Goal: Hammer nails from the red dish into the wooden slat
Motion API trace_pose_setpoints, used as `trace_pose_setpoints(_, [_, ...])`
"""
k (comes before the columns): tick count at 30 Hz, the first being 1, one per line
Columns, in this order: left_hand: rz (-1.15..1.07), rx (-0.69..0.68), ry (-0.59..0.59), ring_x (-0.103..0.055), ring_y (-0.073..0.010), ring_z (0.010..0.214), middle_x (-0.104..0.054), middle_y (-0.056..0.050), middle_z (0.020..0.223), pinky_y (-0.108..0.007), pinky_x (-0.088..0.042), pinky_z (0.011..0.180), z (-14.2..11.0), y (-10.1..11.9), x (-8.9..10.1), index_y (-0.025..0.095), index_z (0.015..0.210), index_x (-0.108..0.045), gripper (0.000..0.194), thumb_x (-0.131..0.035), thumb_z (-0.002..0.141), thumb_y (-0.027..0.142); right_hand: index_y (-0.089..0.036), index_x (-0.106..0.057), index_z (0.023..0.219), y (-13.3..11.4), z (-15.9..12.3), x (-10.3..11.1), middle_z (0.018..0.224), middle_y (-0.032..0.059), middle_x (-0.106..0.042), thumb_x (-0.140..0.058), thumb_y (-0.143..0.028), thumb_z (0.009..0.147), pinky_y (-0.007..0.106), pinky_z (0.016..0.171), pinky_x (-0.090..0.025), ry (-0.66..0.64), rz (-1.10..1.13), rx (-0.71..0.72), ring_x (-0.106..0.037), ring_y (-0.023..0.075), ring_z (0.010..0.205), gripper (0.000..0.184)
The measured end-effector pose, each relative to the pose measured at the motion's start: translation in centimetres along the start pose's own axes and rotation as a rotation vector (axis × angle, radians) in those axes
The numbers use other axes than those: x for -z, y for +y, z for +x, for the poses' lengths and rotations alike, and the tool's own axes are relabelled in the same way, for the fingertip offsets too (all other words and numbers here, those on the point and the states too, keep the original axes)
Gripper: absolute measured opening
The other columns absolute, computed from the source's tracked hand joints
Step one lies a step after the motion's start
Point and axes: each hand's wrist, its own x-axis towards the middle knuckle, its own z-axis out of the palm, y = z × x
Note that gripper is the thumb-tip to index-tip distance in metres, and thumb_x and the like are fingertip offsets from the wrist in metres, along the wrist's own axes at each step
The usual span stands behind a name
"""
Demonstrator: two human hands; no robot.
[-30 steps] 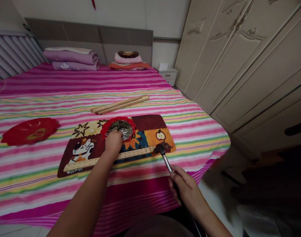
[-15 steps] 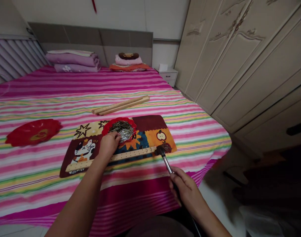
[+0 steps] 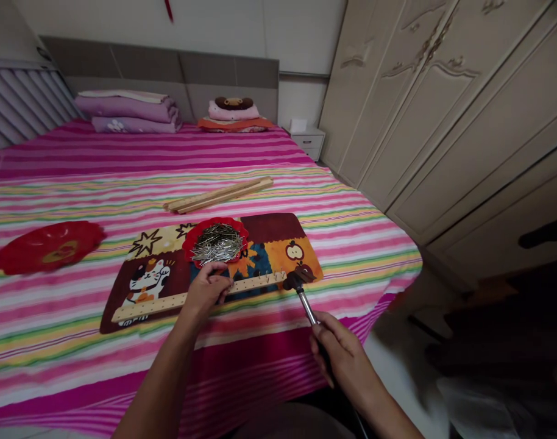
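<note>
Leaving nail bowl (image 3: 188, 243), L hand (image 3: 208, 291) now @ wood strip (image 3: 250, 284).

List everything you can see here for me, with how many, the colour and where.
bed: 1, striped, centre
mat: 1, multicoloured, on bed
bowl: 1, red, on mat
nails: too many to count, silvery, mostly in bowl, a few upright in strip
strip: 1, pale wood, on mat
spare strips: count unclear, pale wood, beyond mat
plate: 1, red, left of mat
folded piles: 2, purple; pink and orange, by headboard
headboard: 1, grey, far end
nightstand: 1, white, beside bed
wardrobe: 1, beige, right
hammer: 1, black and silver, in right hand
left hand: 1, bare, at strip
right hand: 1, bare, gripping hammer
</note>
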Motion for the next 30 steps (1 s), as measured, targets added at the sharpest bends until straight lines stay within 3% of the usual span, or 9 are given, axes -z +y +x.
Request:
trace_pose_setpoints(5, [0.025, 0.080, -0.022, -0.052, -0.0075, 0.048, -0.063, 0.000, 0.059, -0.021, -0.042, 0.048, 0.0, 0.1, 0.1, 0.013, 0.075, -0.066, 0.029, -0.064, 0.054, 0.033, -0.019, -0.052, 0.090, 0.3, 0.1, 0.2, 0.055, -0.0078, -0.047, -0.052, -0.049, 0.080, 0.017, 0.030, -0.023, -0.013, -0.003, 0.000, -0.032, 0.0045, 0.033, 0.032])
trace_pose_setpoints(11, [-0.020, 0.147, -0.092, -0.062, -0.0137, 0.060, -0.068, -0.002, 0.063, -0.028, -0.053, 0.060, -0.5, 0.7, -0.7, 0.014, 0.077, -0.069, 0.039, -0.078, 0.043, 0.032, -0.019, -0.051, 0.087, 0.4, 0.2, 0.2, 0.053, -0.0083, -0.045, -0.050, -0.047, 0.082, 0.017, 0.030, -0.023, -0.016, -0.013, 0.022, -0.032, 0.0050, 0.033, 0.029])
trace_pose_setpoints(16, [0.152, 0.016, -0.083, -0.052, -0.0087, 0.044, -0.061, 0.003, 0.053, -0.022, -0.044, 0.045, -0.5, -0.2, -2.1, 0.017, 0.072, -0.069, 0.033, -0.074, 0.051, 0.042, -0.019, -0.051, 0.091, 0.4, 0.3, 0.3, 0.056, -0.0076, -0.048, -0.051, -0.047, 0.081, 0.017, 0.030, -0.024, -0.019, -0.010, 0.004, -0.034, 0.0053, 0.034, 0.030])
trace_pose_setpoints(25, [0.410, -0.174, 0.062, -0.059, -0.0141, 0.061, -0.066, -0.001, 0.069, -0.025, -0.045, 0.057, -0.2, -1.2, -2.1, 0.020, 0.075, -0.069, 0.024, -0.063, 0.061, 0.038, -0.019, -0.053, 0.097, 0.7, 0.2, 1.0, 0.056, -0.0076, -0.047, -0.051, -0.046, 0.080, 0.018, 0.029, -0.025, 0.009, -0.007, 0.007, -0.034, 0.0057, 0.033, 0.032])
trace_pose_setpoints(27, [0.460, -0.180, 0.013, -0.058, -0.0140, 0.061, -0.066, -0.001, 0.070, -0.025, -0.044, 0.057, -0.9, -1.5, -2.1, 0.020, 0.079, -0.068, 0.025, -0.061, 0.065, 0.039, -0.019, -0.053, 0.097, 0.8, 0.1, 1.5, 0.057, -0.0071, -0.047, -0.052, -0.045, 0.080, 0.017, 0.029, -0.026, 0.031, -0.004, 0.014, -0.035, 0.0057, 0.035, 0.031])
trace_pose_setpoints(30, [0.606, -0.190, -0.202, -0.056, -0.0138, 0.060, -0.064, 0.000, 0.067, -0.025, -0.043, 0.059, -2.3, -2.7, -2.9, 0.021, 0.081, -0.067, 0.019, -0.057, 0.072, 0.034, -0.019, -0.052, 0.097, 0.7, 0.1, 2.1, 0.059, -0.0068, -0.048, -0.052, -0.042, 0.080, 0.017, 0.029, -0.028, 0.060, -0.009, 0.026, -0.036, 0.0057, 0.035, 0.029])
